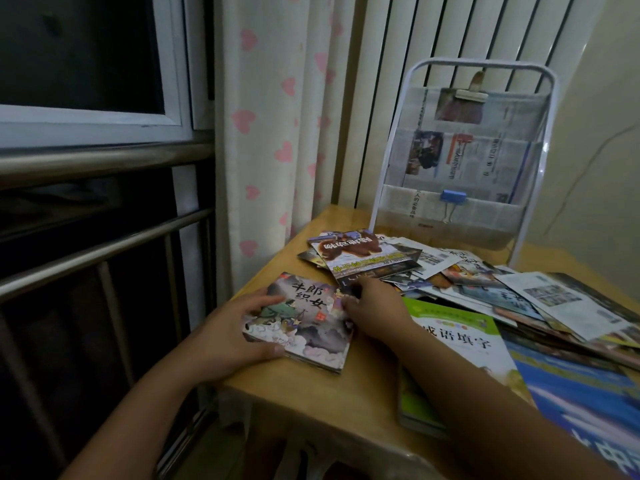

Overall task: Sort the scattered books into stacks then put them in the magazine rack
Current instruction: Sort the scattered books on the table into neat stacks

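You squared a small stack of picture books (299, 323) at the table's (311, 403) left edge, left hand (232, 337) gripping its side, right hand (372, 311) resting open against it; scattered books (485, 289) awaited sorting before the magazine rack (460, 161).

The small picture book (300, 322) on the desk (322, 403) reads "牛郎织女" on its cover. The green-and-white book (460, 336) shows "成语填字". Print on the newspapers (464, 154) in the magazine rack (549, 140) is too small to read.
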